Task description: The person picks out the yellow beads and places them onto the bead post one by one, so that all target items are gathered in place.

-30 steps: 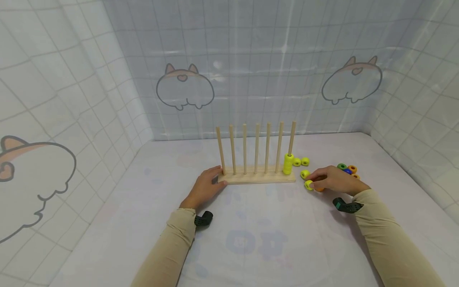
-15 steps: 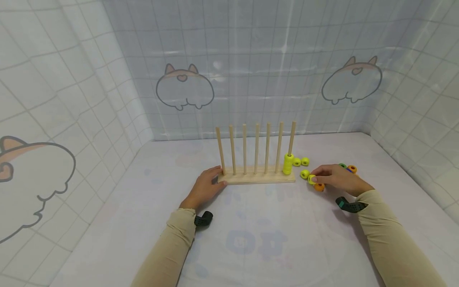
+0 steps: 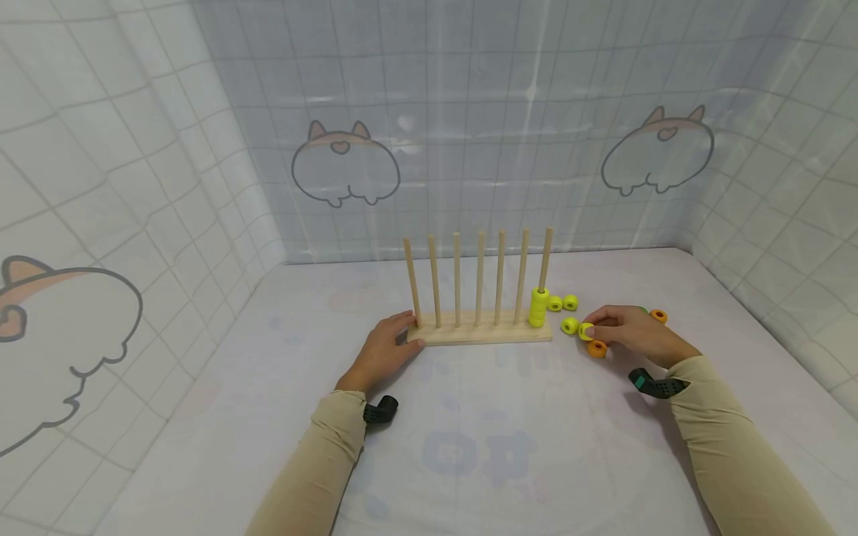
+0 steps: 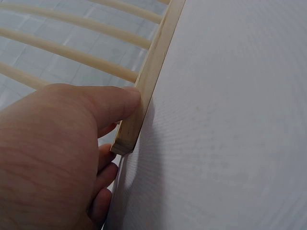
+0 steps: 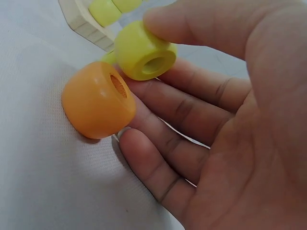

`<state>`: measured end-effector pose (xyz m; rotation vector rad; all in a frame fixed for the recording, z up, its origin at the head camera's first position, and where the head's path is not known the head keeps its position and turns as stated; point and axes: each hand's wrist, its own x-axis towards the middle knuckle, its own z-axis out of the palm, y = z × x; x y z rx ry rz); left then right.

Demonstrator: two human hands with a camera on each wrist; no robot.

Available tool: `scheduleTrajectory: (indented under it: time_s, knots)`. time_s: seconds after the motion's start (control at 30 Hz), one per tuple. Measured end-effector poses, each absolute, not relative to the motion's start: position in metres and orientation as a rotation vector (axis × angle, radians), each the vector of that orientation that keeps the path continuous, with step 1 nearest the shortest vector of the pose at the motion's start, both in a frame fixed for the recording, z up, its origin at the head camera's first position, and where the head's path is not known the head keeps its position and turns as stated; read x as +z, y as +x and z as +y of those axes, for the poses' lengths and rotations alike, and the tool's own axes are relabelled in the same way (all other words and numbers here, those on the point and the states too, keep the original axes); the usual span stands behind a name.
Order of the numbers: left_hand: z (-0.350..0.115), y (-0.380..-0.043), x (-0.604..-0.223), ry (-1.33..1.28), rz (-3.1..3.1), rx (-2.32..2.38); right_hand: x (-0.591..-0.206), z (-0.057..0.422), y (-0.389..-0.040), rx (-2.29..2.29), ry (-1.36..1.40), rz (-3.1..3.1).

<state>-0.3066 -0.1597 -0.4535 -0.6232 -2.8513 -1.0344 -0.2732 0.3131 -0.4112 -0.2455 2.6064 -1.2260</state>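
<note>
A wooden peg rack [image 3: 485, 337] stands upright on the table, several bare pegs along it. Yellow beads [image 3: 539, 307] are stacked on its rightmost peg. My left hand [image 3: 385, 350] grips the rack's left end; in the left wrist view the thumb [image 4: 117, 103] lies on the base's front face, with fingers behind its end. Right of the rack, my right hand [image 3: 637, 335] pinches a yellow bead [image 5: 144, 52] between thumb and fingers, its hole showing. An orange bead [image 5: 98, 100] lies on the cloth close to those fingers.
One loose yellow bead [image 3: 570, 325] lies left of the right hand. Two more yellow beads [image 3: 562, 303] sit beside the rack's right end. Behind the right hand are an orange bead [image 3: 659, 316] and a partly hidden green one [image 3: 643, 309]. Tiled-pattern sheeting [image 3: 436, 134] encloses the table.
My right hand has drawn the pinched yellow bead slightly back and to the right, uncovering the orange bead in front. The left hand and the rack stay put.
</note>
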Motion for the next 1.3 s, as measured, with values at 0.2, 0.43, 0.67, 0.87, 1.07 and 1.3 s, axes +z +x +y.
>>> scheduleTrajectory:
  time_s: [0.2,0.43,0.67,0.87,1.07,1.3]
  knots:
    - [-0.1599,-0.3066,-0.4541,-0.625,-2.848,-1.022,-0.4111,0.3144,-0.2729,-1.334,-0.256,2.574]
    - [-0.1596,-0.3054,-0.4539,-0.626,-2.848,-1.025,-0.4111,0.3145,-0.2738,-1.406,-0.206,2.540]
    - [-0.1597,-0.3041,-0.4528,-0.623,-2.846,-1.041,-0.4103,0.3128,-0.2731,-1.408,-0.185,2.552]
    - [-0.1594,-0.3044,-0.4534,-0.620,-2.838,-1.035,-0.4078,0.3107,-0.2711,-1.417,-0.187,2.568]
    - [-0.1590,-0.3037,-0.4531,-0.619,-2.831,-1.049,-0.4049,0.3099,-0.2695,-1.454,-0.187,2.583]
    - [-0.1595,-0.3051,-0.4529,-0.626,-2.834,-1.045,-0.4031,0.3103,-0.2691,-1.525,-0.198,2.568]
